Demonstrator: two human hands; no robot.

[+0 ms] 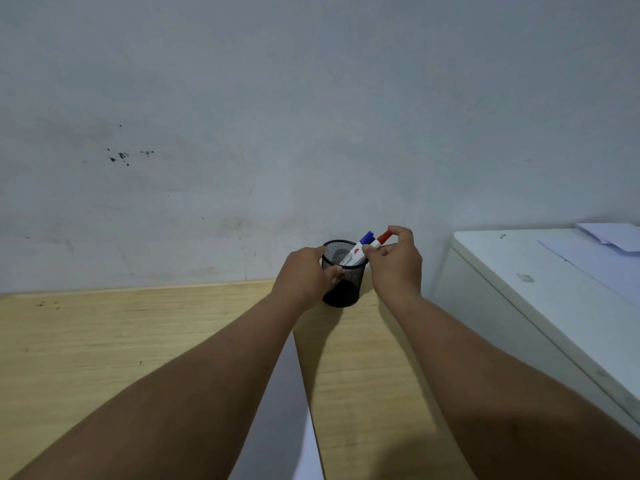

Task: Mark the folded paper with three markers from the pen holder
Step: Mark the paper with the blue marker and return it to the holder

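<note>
A black mesh pen holder (pixel 346 289) stands on the wooden desk near the wall. My left hand (pixel 304 273) grips its left side and rim. Two markers lean out of it to the right: one with a blue cap (pixel 366 238) and one with a red cap (pixel 383 237). My right hand (pixel 398 261) pinches the red-capped marker near its top, thumb below and fingers above the cap. White folded paper (pixel 280 410) lies on the desk between my forearms, partly hidden by my left arm.
The wooden desk (pixel 104 341) meets a grey wall (pixel 277 116) at the back. A white cabinet (pixel 519 289) stands at the right, with loose white sheets (pixel 609 237) on its top.
</note>
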